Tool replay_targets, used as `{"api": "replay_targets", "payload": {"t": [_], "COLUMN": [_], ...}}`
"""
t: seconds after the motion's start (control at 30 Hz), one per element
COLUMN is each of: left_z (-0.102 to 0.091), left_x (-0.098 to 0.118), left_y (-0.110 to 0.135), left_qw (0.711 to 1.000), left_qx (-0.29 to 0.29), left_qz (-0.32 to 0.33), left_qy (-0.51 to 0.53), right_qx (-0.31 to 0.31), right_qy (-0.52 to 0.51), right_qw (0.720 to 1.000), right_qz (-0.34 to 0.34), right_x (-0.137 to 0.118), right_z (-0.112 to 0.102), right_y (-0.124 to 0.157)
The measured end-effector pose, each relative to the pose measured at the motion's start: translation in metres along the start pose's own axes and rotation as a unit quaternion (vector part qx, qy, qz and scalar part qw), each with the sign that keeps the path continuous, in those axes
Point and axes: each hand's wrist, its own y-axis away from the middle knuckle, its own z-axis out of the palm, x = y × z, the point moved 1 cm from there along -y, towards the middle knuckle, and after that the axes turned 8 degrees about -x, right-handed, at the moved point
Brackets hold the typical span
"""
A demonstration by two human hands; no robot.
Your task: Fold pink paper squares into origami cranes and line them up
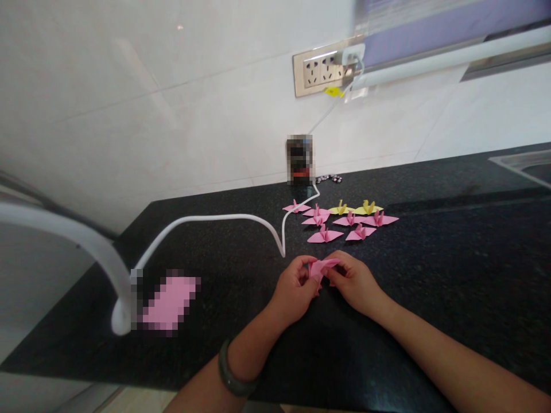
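A partly folded pink origami paper [321, 267] is held up between my two hands over the dark countertop. My left hand [297, 289] pinches its left side, thumb in front. On its right side, my right hand [355, 281] is closed with thumb and fingertips on the paper. The hands cover part of the folds. Just beyond them stand several pink paper cranes [325, 234] in loose rows. Two yellow paper cranes [368, 207] are at the back of the group.
A pink blurred-out rectangle [172, 304] lies at the left, beside a thick white curved stand [99, 258]. A white cable [224, 217] arches over the black countertop [241, 252]. A pixelated device [300, 159] leans on the wall below a socket panel [316, 67]. A sink edge [520, 169] shows far right.
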Motion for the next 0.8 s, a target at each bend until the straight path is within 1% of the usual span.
{"api": "replay_targets", "payload": {"t": [0.1, 0.2, 0.3, 0.4, 0.53, 0.7, 0.8], "left_z": [-0.001, -0.003, -0.004, -0.003, -0.003, -0.001, 0.000], "left_x": [0.002, 0.008, 0.015, 0.017, 0.016, 0.017, 0.019], "left_y": [0.001, 0.006, 0.009, 0.011, 0.010, 0.012, 0.013], "left_qw": [0.999, 0.990, 0.970, 0.955, 0.938, 0.927, 0.926], "left_qx": [0.016, 0.049, 0.061, 0.044, 0.018, 0.003, -0.003], "left_qz": [-0.002, 0.029, 0.073, 0.093, 0.100, 0.112, 0.112], "left_qy": [-0.027, -0.126, -0.223, -0.278, -0.331, -0.359, -0.360], "right_qx": [-0.005, -0.007, 0.004, 0.011, 0.010, 0.000, -0.014], "right_qy": [-0.010, 0.001, 0.027, 0.068, 0.127, 0.194, 0.227], "right_qw": [1.000, 0.999, 0.997, 0.994, 0.985, 0.972, 0.964], "right_qz": [-0.016, -0.041, -0.066, -0.088, -0.114, -0.130, -0.135], "right_x": [-0.007, -0.014, -0.017, -0.016, -0.015, -0.016, -0.018], "right_z": [-0.001, -0.001, -0.002, -0.002, -0.003, -0.003, -0.003], "right_y": [0.001, 0.002, 0.004, 0.005, 0.005, 0.004, 0.004]}}
